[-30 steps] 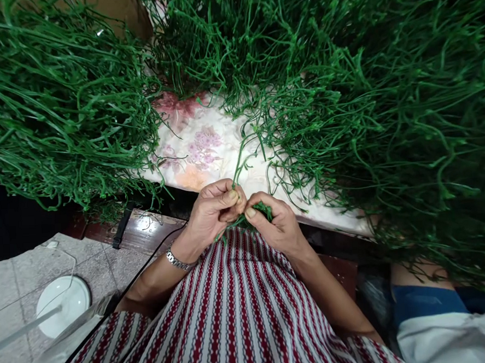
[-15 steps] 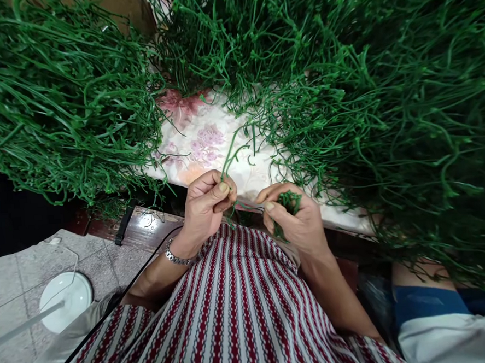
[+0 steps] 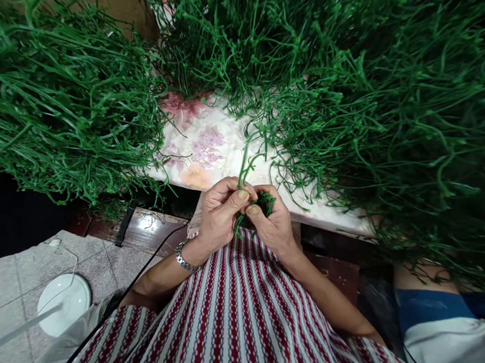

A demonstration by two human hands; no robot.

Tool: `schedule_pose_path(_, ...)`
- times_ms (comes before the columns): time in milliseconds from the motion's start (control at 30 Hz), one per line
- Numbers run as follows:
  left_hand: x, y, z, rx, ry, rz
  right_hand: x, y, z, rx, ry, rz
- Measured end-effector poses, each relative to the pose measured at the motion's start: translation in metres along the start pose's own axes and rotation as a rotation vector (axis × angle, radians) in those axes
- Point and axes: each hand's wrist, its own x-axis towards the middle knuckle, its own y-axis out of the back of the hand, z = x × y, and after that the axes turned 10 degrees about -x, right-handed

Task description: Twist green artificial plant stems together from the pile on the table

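My left hand [image 3: 222, 215], wearing a metal watch [image 3: 183, 257], pinches a branched green stem [image 3: 245, 162] between thumb and forefinger. The stem's upper end sticks up over the table edge. Against it, fingertips touching, my right hand [image 3: 276, 226] is closed around a small bunch of green stems [image 3: 267, 202]. The bunch's cut-looking tips show above the right thumb, and a few green ends hang below the fingers. Where the fingertips meet, the stems are hidden. Both hands are above my lap, just in front of the table.
Large heaps of green plastic-looking stems lie at left [image 3: 70, 115] and at right [image 3: 343, 87]. Between them shows a floral tablecloth [image 3: 207, 145]. A wooden bench [image 3: 155, 225] and a white round stand base [image 3: 64, 304] are lower left. Another person's leg [image 3: 430, 301] is at right.
My hands have come together. Half a second ago they were apart, with thin strands stretched between them. The left hand moved right with its stem, and the right hand moved left with the bunch.
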Motion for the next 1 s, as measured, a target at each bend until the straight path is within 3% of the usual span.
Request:
schedule_pose_path(200,-0.002,0.004,0.0,0.069,0.014,-0.002,0.002,0.007,-0.014,-0.147,-0.063,-0.058)
schedule_pose_path(433,0.0,-0.001,0.002,-0.02,0.001,0.028,0.001,0.016,-0.017,-0.358,0.088,-0.156)
schedule_pose_path(667,0.01,0.003,0.013,-0.283,0.306,0.086,0.002,0.015,-0.014,-0.315,0.27,-0.234)
schedule_pose_path(800,0.012,0.006,0.022,-0.23,0.336,0.032,-0.002,0.017,-0.014,-0.354,0.322,-0.285)
schedule_pose_path(900,0.009,0.007,0.023,-0.083,0.32,-0.04,-0.005,0.032,-0.028,-0.383,0.354,-0.316)
schedule_pose_path(1000,0.006,0.009,0.018,-0.017,0.185,-0.004,-0.011,0.064,-0.056,-0.408,0.418,-0.245)
